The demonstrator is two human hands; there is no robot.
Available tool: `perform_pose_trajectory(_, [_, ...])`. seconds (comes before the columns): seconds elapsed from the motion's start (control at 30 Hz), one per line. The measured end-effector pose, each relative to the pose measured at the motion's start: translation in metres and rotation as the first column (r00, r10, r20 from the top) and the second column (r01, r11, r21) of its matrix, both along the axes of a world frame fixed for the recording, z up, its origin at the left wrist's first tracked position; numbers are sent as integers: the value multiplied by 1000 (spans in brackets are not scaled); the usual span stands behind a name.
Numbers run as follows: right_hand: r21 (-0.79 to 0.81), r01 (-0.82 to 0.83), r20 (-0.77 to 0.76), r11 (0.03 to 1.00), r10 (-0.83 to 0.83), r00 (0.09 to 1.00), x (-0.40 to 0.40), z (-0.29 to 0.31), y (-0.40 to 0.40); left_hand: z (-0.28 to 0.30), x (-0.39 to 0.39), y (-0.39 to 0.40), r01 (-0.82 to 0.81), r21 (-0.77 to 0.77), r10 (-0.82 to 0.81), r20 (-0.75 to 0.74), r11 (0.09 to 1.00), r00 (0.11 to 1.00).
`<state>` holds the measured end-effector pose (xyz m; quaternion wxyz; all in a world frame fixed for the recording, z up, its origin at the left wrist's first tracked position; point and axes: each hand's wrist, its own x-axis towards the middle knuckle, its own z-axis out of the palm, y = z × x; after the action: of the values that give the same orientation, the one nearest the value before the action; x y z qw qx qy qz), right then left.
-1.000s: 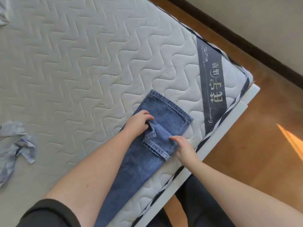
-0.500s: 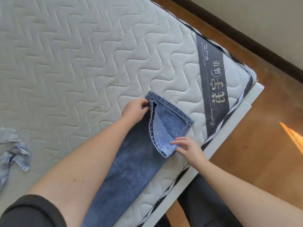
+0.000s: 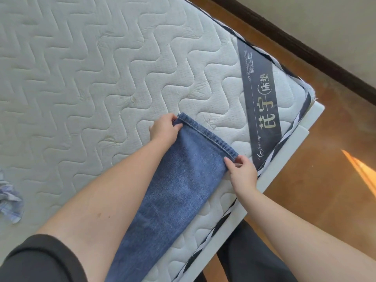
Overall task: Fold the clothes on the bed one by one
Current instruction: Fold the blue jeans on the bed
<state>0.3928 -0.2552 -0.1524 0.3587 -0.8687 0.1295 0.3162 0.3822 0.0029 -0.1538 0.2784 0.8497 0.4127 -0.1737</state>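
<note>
Near the corner of the mattress [image 3: 101, 78] we've got the jeans [image 3: 183, 180] laid out, one long blue strip running from the hem back toward us and out of view under the left arm. Left hand [image 3: 164, 130] pinches the far corner of the hem, thumb on top, fingers tucked beneath; right hand [image 3: 242, 169] pinches the near corner, close to the mattress edge, thumb and forefinger closed on the stitched band. We judge denim like this to be heavy and fairly stiff, not slippery, so it should hold a crease and won't flop about. That thick hem is the place to take hold, both corners together, to keep the edge square for the fold. Off to the left a crumpled striped garment [image 3: 9, 197] waits on the mattress.
</note>
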Motion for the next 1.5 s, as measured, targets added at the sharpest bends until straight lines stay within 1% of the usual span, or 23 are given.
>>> perform_pose_trajectory(0.07, [1,18,9,1000,-18,1000,2,1,3,-2,0,0,-16,46,15,23,999,1000])
perform_pose_trajectory(0.1, [6,34,4,999,-34,999,4,2,5,-4,0,-1,-49,34,48,32,998,998])
perform_pose_trajectory(0.17, [19,85,-46,996,-84,995,8,1,11,-7,0,-2,-152,-62,153,18,986,988])
perform_pose_trajectory(0.2, [29,114,-91,993,-111,990,12,1,14,-7,1,-1,-164,-108,164,-7,980,986])
perform_pose_trajectory(0.27, [82,132,-155,988,-118,981,18,2,15,-4,5,3,-81,-190,78,-21,978,997])
perform_pose_trajectory(0.33, [103,-9,-95,995,19,995,21,6,9,1,9,12,19,-302,-4,50,953,999])
perform_pose_trajectory(0.37, [102,-75,-43,992,80,996,22,8,4,3,10,18,43,-384,-11,83,922,996])
perform_pose_trajectory(0.43, [109,-108,16,988,107,994,23,12,-7,7,13,28,58,-554,4,111,830,994])
perform_pose_trajectory(0.47, [104,-98,19,990,96,995,25,12,-10,6,17,30,79,-574,-22,105,815,994])
perform_pose_trajectory(0.5, [75,-101,7,992,100,995,28,11,-12,2,21,29,115,-531,-80,89,840,993])
perform_pose_trajectory(0.57, [-31,-184,-36,982,183,982,36,5,-11,-8,30,19,221,-320,-218,47,921,975])
perform_pose_trajectory(0.6, [-73,-236,-55,969,232,971,41,3,-8,-11,32,13,242,-228,-239,38,943,970])
perform_pose_trajectory(0.63, [-105,-280,-66,954,274,959,46,2,-4,-13,34,6,238,-184,-235,39,954,971])
perform_pose_trajectory(0.7, [-160,-355,-58,921,351,935,53,1,5,-15,31,-2,202,-166,-193,69,965,979])
perform_pose_trajectory(0.77, [-254,-411,4,876,426,905,55,4,11,-13,23,-3,169,-162,-149,129,972,981])
perform_pose_trajectory(0.87, [-339,-389,123,856,451,884,45,16,16,-2,1,0,115,-151,-80,220,982,972])
perform_pose_trajectory(0.93, [-321,-386,246,865,470,848,35,26,19,6,-18,4,130,-121,-98,244,984,965])
perform_pose_trajectory(1.0, [-232,-423,371,876,482,794,22,35,24,12,-43,13,145,-86,-118,262,986,958])
perform_pose_trajectory(1.07, [-152,-483,435,862,497,751,11,42,28,18,-70,23,123,-77,-99,262,989,960])
perform_pose_trajectory(1.17, [-85,-608,384,790,589,711,-16,48,40,26,-124,35,33,-44,-22,244,998,969])
perform_pose_trajectory(1.3, [-72,-757,311,650,735,602,-79,49,59,36,-216,41,-150,-41,156,231,988,960])
perform_pose_trajectory(1.4, [-53,-864,310,501,831,463,-131,47,83,41,-293,42,-248,-49,253,190,968,949])
perform_pose_trajectory(1.5, [-66,-951,303,301,915,268,-179,46,118,45,-369,42,-301,-40,304,144,953,942])
